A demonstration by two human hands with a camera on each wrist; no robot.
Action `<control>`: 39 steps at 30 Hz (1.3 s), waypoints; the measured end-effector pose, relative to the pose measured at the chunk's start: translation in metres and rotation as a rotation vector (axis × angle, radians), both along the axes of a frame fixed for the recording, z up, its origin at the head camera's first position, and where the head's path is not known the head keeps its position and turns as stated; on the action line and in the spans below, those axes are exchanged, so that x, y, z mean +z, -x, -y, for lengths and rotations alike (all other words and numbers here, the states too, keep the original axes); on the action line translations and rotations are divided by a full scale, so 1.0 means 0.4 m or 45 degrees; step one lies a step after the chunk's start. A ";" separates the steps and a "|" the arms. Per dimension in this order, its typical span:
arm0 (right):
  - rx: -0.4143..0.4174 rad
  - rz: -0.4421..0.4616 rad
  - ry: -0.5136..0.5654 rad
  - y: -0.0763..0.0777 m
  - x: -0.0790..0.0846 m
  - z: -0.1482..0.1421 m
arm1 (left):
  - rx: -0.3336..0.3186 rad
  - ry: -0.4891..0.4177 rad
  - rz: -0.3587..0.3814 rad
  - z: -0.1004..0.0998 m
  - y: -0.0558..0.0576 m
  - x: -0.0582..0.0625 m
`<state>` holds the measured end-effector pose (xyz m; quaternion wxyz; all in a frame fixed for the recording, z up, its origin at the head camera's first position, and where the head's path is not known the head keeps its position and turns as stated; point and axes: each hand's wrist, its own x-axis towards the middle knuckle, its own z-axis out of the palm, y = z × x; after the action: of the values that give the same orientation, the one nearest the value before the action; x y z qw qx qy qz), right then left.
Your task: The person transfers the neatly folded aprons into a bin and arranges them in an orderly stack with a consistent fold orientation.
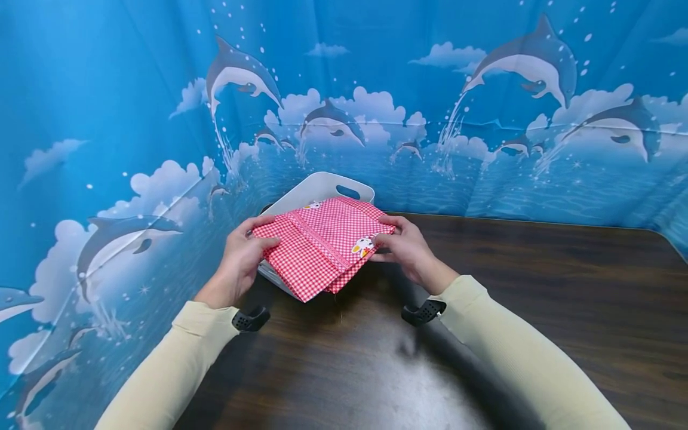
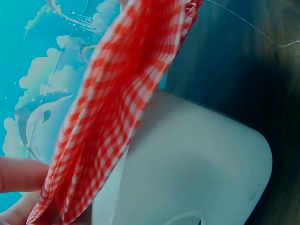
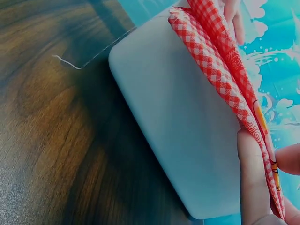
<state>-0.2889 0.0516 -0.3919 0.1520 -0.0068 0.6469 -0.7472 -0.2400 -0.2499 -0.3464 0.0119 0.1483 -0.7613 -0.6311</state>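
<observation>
A folded red-and-white gingham cloth [image 1: 317,239] with printed white rabbit figures is held up between both hands. My left hand [image 1: 240,254] pinches its left edge, thumb on top. At the right edge, my right hand [image 1: 405,248] pinches it near a rabbit print, and in the right wrist view the cloth's layers run between thumb and fingers. Behind and beneath the cloth stands a white plastic bin [image 1: 317,186] with a handle slot; the cloth hides much of it. The left wrist view shows the bin's smooth wall [image 2: 201,154] beside the hanging cloth.
The bin stands on a dark wooden table [image 1: 537,298], close to the corner of a blue dolphin-print curtain [image 1: 457,167] that rises behind and on the left. A thin white thread [image 3: 68,62] shows over the tabletop in the right wrist view.
</observation>
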 end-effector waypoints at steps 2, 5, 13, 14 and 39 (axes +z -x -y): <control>0.001 -0.006 -0.006 0.002 -0.001 0.000 | -0.013 0.023 -0.010 -0.001 0.000 0.001; -0.003 -0.033 -0.038 0.003 0.003 0.002 | -0.013 0.051 -0.030 -0.004 -0.003 0.004; -0.090 -0.224 -0.161 0.053 0.106 0.028 | 0.126 0.077 -0.178 -0.023 0.010 0.071; -0.109 -0.238 -0.169 0.064 0.126 0.032 | 0.157 0.071 -0.200 -0.028 0.015 0.084; -0.140 -0.257 -0.182 0.135 0.226 0.095 | 0.357 0.059 -0.229 -0.007 0.046 0.135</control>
<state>-0.3430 0.0134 -0.3014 0.0452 -0.0358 0.7098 -0.7020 -0.2584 -0.2470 -0.2925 0.1714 0.1957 -0.7435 -0.6161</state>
